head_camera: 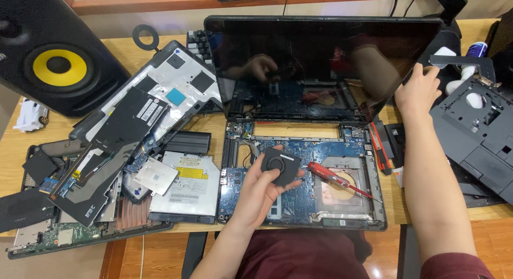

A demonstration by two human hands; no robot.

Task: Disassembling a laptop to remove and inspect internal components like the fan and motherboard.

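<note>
- Far left of the grip: black speaker (51,60) with a yellow cone, standing at the desk's back corner.
- Left of the grip: pile of stripped laptop parts (107,167), mostly covers and boards, with a silver optical drive (187,185) lying flat just beside the open chassis.
- Left hand (262,191): closed on a small black cooling fan (280,165), fingers under it and thumb on the rim, held just above the bare motherboard (299,196) of the opened laptop.
- Fan handling, my read: light, stiff plastic shell, but blades and any thin lead are fragile. Hold by the outer housing edges, as now. Keep fingers off the round blade opening.
- Just right of the grip: red-handled screwdriver (328,177) lying loose on the board, tip pointing right over the copper heatsink patch (336,191).
- Above the grip: laptop screen (320,65), dark, tilted up and back, reflecting the hands.
- Right hand (419,89): up at the screen's right edge, fingers curled against the bezel. Looks like it's steadying the lid; can't tell whether it's a full clasp.
- Far right: dark grey plastic chassis cover (473,134) lying at the desk edge, well apart from the fan.
</note>
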